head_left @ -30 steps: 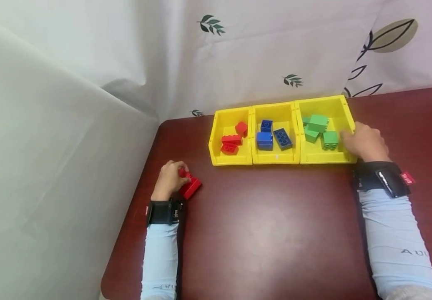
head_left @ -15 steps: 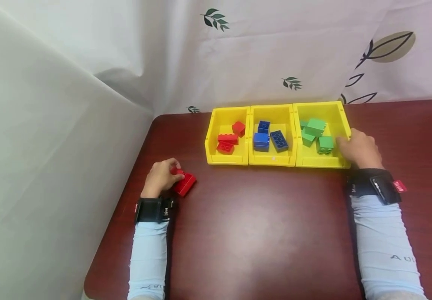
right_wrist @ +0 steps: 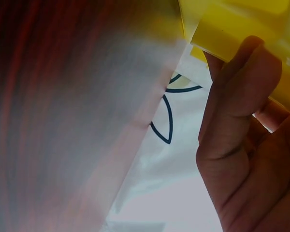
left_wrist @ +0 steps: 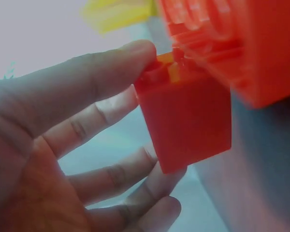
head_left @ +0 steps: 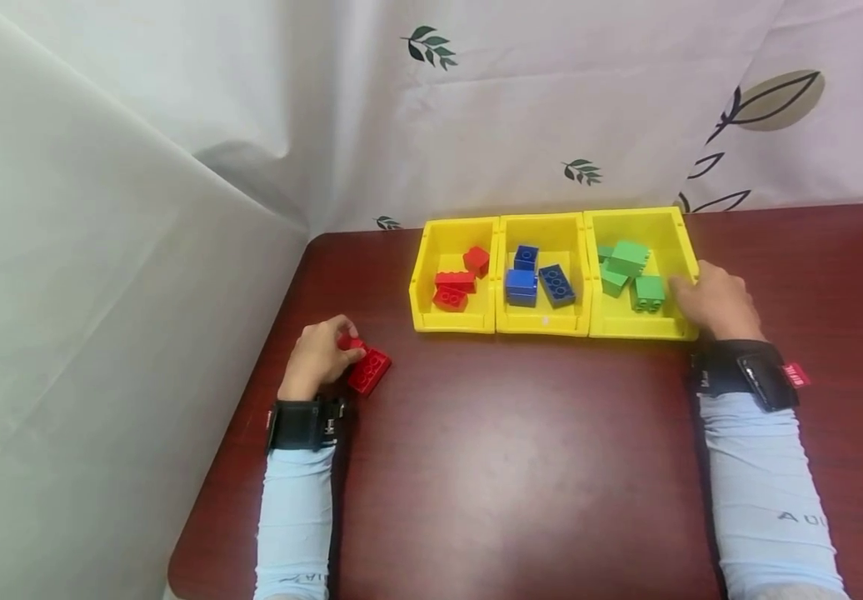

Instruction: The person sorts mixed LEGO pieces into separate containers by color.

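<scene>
At the left of the table, my left hand (head_left: 315, 358) pinches a small red toy building brick (left_wrist: 186, 123) between thumb and fingers. Right beside it lies a larger red brick (head_left: 370, 371), its studs facing up in the head view. The left wrist view shows the two bricks very close together; whether they touch I cannot tell. My right hand (head_left: 718, 302) grips the right wall of the rightmost yellow bin (head_left: 637, 327), thumb on the inner side. In the right wrist view, fingers bend around the yellow wall (right_wrist: 222, 34). Green bricks (head_left: 630, 258) lie inside that bin.
Two more yellow bins join it in a row at the back of the table (head_left: 506, 467). The left bin (head_left: 456, 322) holds red bricks (head_left: 456, 281), the middle bin (head_left: 544, 323) blue bricks (head_left: 521, 286). A white curtain (head_left: 124, 292) hangs along the left and back.
The head view has shifted slightly. At the left hand, the larger red brick's studs now show plainly, where a smoother red face showed before. My right hand stays on the bin wall.
</scene>
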`<state>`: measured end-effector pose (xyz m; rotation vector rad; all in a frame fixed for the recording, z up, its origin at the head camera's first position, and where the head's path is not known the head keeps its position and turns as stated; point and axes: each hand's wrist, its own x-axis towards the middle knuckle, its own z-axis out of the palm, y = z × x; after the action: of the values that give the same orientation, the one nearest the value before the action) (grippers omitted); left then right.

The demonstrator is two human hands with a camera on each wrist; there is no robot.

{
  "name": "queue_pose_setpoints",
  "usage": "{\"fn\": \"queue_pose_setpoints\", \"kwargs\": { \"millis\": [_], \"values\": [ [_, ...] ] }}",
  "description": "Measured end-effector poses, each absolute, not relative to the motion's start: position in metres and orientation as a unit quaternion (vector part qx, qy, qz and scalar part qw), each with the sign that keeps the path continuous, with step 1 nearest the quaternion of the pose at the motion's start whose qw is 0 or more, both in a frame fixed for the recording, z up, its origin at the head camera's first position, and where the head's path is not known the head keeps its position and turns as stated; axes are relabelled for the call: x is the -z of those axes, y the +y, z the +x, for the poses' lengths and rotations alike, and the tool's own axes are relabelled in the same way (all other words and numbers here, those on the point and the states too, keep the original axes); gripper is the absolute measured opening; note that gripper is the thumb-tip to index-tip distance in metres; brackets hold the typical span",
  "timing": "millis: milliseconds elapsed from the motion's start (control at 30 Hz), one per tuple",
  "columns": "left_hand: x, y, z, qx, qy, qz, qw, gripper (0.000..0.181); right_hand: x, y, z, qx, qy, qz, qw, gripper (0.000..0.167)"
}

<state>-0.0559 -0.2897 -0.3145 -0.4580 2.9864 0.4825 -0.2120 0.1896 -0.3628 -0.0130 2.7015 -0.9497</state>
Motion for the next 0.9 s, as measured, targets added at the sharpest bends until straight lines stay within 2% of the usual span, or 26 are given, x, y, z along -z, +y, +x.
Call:
{"fn": "queue_pose_setpoints", "kwargs": {
  "millis": [100, 300, 467, 567, 700, 900],
  "values": [
    [0.306, -0.283, -0.055, -0.149, 0.979, -0.141, 0.015, 0.030, 0.363, 0.192, -0.210, 0.331, 0.934, -0.005, 0.137, 0.059],
    [0.293, -0.263, -0.052, -0.146, 0.982, -0.096, -0.076, 0.034, 0.364, 0.191, -0.209, 0.331, 0.933, 0.000, 0.140, 0.056],
    [0.275, -0.232, -0.070, -0.156, 0.982, -0.036, -0.099, 0.036, 0.362, 0.186, -0.211, 0.332, 0.933, -0.002, 0.138, 0.053],
    [0.263, -0.213, -0.098, -0.133, 0.988, 0.009, -0.083, 0.037, 0.360, 0.186, -0.211, 0.330, 0.934, -0.002, 0.134, 0.052],
    [0.259, -0.196, -0.139, -0.085, 0.994, 0.055, -0.036, 0.035, 0.361, 0.189, -0.210, 0.330, 0.934, 0.002, 0.134, 0.050],
    [0.278, -0.188, -0.173, -0.074, 0.995, 0.027, 0.057, 0.031, 0.362, 0.188, -0.208, 0.337, 0.932, 0.003, 0.134, 0.049]
  ]
}}
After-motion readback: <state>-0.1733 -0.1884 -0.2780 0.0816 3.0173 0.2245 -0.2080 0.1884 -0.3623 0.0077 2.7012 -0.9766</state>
